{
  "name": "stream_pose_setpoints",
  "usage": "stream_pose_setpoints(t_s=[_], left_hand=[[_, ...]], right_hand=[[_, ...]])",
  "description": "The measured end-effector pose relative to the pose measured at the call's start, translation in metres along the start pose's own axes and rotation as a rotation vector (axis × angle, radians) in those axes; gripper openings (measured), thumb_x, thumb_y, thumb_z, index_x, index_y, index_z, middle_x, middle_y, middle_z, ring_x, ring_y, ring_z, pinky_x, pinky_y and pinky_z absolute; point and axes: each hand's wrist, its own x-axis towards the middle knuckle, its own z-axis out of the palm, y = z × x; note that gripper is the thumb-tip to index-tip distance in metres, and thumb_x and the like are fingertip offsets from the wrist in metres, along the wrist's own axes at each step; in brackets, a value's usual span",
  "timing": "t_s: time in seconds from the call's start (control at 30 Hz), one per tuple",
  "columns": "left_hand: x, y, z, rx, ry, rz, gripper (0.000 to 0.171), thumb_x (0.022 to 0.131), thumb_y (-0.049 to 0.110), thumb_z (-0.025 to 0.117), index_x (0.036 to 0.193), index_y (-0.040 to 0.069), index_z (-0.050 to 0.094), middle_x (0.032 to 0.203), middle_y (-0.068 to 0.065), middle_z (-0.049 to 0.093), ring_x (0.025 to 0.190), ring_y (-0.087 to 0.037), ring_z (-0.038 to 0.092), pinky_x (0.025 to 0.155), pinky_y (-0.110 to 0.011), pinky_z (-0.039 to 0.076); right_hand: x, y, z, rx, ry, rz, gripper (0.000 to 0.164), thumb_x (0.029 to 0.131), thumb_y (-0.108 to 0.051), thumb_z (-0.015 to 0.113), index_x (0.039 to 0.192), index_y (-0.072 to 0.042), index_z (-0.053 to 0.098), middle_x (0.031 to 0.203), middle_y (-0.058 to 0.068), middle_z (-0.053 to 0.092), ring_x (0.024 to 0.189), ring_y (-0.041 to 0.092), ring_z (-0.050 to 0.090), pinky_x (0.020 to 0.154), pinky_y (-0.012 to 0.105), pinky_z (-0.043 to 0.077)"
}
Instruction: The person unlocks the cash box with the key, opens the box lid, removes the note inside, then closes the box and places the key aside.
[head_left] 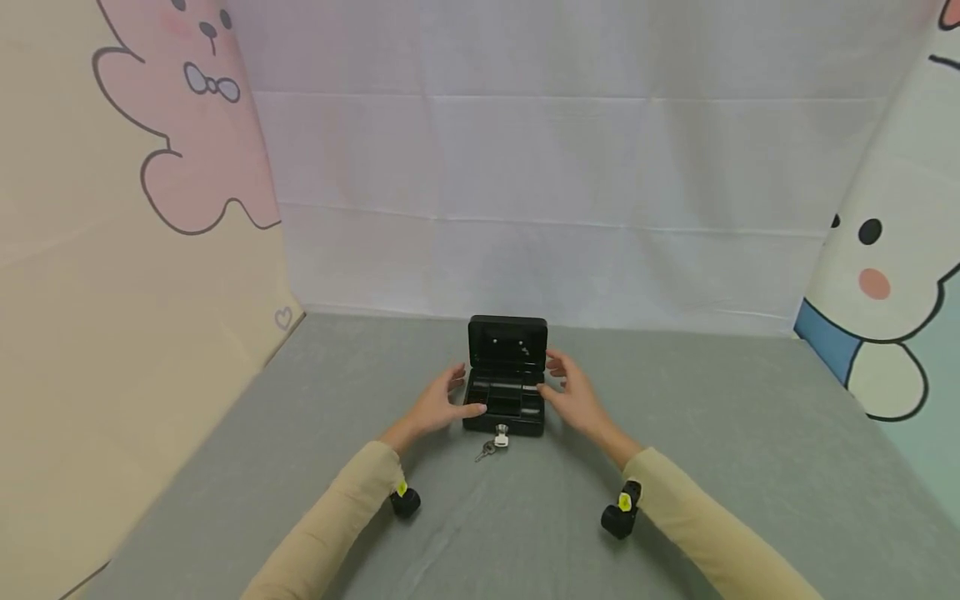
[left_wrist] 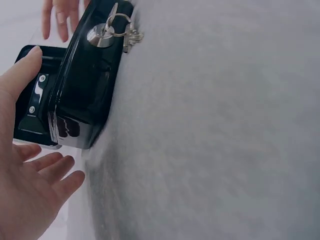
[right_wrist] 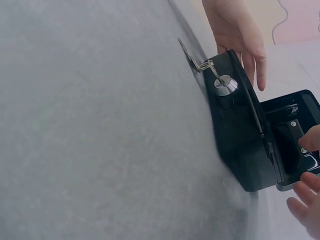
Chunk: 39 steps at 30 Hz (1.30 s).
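A small black cash box (head_left: 521, 427) stands on the grey table with its lid (head_left: 507, 346) raised. Inside lies a black compartment tray (head_left: 505, 406). From the silver lock (left_wrist: 100, 36) on the front hangs a key ring with keys (head_left: 487, 451). My left hand (head_left: 438, 406) is at the box's left side, its fingers spread and its thumb over the front left corner. At the right side is my right hand (head_left: 575, 398), thumb above the rim and fingers beside the lid. Whether either thumb touches the box, I cannot tell.
Grey cloth covers the table (head_left: 337, 375). A white curtain (head_left: 540, 167) hangs behind it, with cartoon-printed panels at left and right. On the wrists sit small black cameras (head_left: 406, 502).
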Motion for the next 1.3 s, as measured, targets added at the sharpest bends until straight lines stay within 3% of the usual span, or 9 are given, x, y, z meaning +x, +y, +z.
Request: stream_pose_setpoints(t_s=[0.2, 0.37, 0.73, 1.07, 1.3], left_hand=[[-0.006, -0.001, 0.001, 0.036, -0.068, -0.008, 0.097, 0.07, 0.039, 0.077, 0.142, 0.001, 0.023, 0.141, -0.016, 0.035, 0.125, -0.031, 0.039, 0.102, -0.047, 0.035], [-0.007, -0.003, 0.004, 0.025, -0.073, 0.014, 0.094, 0.071, 0.033, 0.077, 0.14, -0.002, 0.025, 0.134, -0.017, 0.043, 0.121, -0.031, 0.043, 0.1, -0.046, 0.037], [-0.009, -0.005, 0.006, 0.029, -0.073, 0.073, 0.08, 0.075, 0.026, 0.075, 0.137, -0.001, 0.032, 0.133, -0.016, 0.044, 0.12, -0.031, 0.044, 0.099, -0.045, 0.038], [-0.009, -0.006, 0.008, 0.054, -0.058, 0.047, 0.078, 0.076, 0.028, 0.074, 0.137, 0.0, 0.033, 0.134, -0.015, 0.043, 0.121, -0.031, 0.044, 0.098, -0.044, 0.039], [-0.01, -0.005, 0.008, 0.044, -0.051, 0.037, 0.078, 0.076, 0.03, 0.074, 0.137, 0.001, 0.034, 0.134, -0.015, 0.043, 0.122, -0.031, 0.043, 0.099, -0.044, 0.039]], right_hand=[[-0.001, -0.003, 0.006, -0.101, -0.027, -0.119, 0.04, 0.083, -0.011, 0.065, 0.119, 0.002, 0.053, 0.109, 0.017, 0.056, 0.099, 0.029, 0.053, 0.084, 0.046, 0.046], [0.001, -0.001, 0.019, -0.123, -0.05, -0.206, 0.033, 0.082, -0.011, 0.067, 0.111, 0.001, 0.059, 0.102, 0.013, 0.059, 0.092, 0.024, 0.056, 0.08, 0.041, 0.049], [0.004, 0.003, 0.042, -0.197, -0.059, -0.254, 0.014, 0.078, -0.009, 0.069, 0.092, -0.006, 0.069, 0.09, 0.004, 0.06, 0.088, 0.02, 0.054, 0.078, 0.04, 0.048], [0.005, 0.002, 0.045, -0.215, -0.039, -0.295, 0.007, 0.076, -0.001, 0.069, 0.081, -0.006, 0.071, 0.085, 0.004, 0.058, 0.08, 0.02, 0.049, 0.072, 0.039, 0.045], [0.005, 0.002, 0.045, -0.246, -0.05, -0.299, 0.008, 0.079, -0.002, 0.066, 0.082, -0.006, 0.071, 0.08, 0.001, 0.059, 0.077, 0.015, 0.047, 0.07, 0.034, 0.045]])
